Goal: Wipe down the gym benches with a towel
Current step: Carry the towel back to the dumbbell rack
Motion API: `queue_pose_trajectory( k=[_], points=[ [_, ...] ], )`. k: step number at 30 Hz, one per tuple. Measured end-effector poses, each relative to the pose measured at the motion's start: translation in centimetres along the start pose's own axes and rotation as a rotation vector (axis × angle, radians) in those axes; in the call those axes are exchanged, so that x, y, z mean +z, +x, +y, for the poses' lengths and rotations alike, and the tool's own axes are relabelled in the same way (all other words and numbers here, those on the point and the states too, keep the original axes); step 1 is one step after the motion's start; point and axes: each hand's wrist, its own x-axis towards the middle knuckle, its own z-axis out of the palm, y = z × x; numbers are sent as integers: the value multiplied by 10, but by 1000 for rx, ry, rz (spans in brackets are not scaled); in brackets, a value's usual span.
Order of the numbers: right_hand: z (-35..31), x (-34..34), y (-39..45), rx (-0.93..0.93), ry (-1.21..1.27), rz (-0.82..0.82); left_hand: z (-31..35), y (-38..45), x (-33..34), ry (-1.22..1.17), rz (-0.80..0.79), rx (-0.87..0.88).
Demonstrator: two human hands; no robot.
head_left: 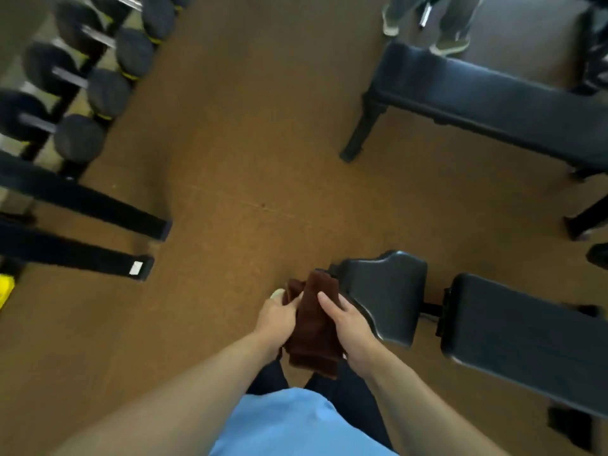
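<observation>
A folded dark brown towel (314, 327) hangs in front of my body, held by both hands. My left hand (274, 319) grips its left edge with curled fingers. My right hand (350, 327) wraps round its right side, fingers lying across the cloth. Just right of my hands stands a black padded bench: its seat pad (383, 296) is nearest, its long back pad (526, 343) runs off to the lower right. A second black flat bench (487, 93) stands farther away at the upper right. The towel touches neither bench.
A dumbbell rack (82, 77) with several black dumbbells lines the left side, its black feet (98, 205) reaching onto the brown floor (246, 143). Another person's legs and shoes (447, 24) stand beyond the far bench. A yellow object (5, 291) shows at the left edge.
</observation>
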Motion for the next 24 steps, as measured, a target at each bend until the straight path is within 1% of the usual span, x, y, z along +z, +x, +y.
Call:
queue_pose_trajectory(
  k=[2,4,6,9,11,13,16,19,22,24],
  points=[
    [-10,1,-10,-60,-198,-46,2,-25,-7,-34,128,108],
    [-19,-1,-16,-109,-331,-67,-6,-46,-15,-96,214,146],
    [-26,-3,-23,-128,-411,-67,-25,-68,-25,-180,305,138],
    [-31,-5,-29,-128,-470,-53,-59,-93,-45,-440,438,79],
    [-30,-2,-31,-102,-531,-99,-83,-110,-63,-549,518,50],
    [-25,7,-30,-73,-641,-169,-111,-124,-82,-587,563,25],
    [-14,42,-32,-79,-804,-287,-147,-149,-111,-732,625,-3],
    [2,95,-41,-107,-1009,-412,-188,-168,-143,-885,711,-38],
    [26,156,-51,-233,-1302,-493,-236,-183,-173,-993,818,-71],
    [50,200,-62,-292,-1407,-502,-270,-191,-196,-1067,887,-104]
  ],
)
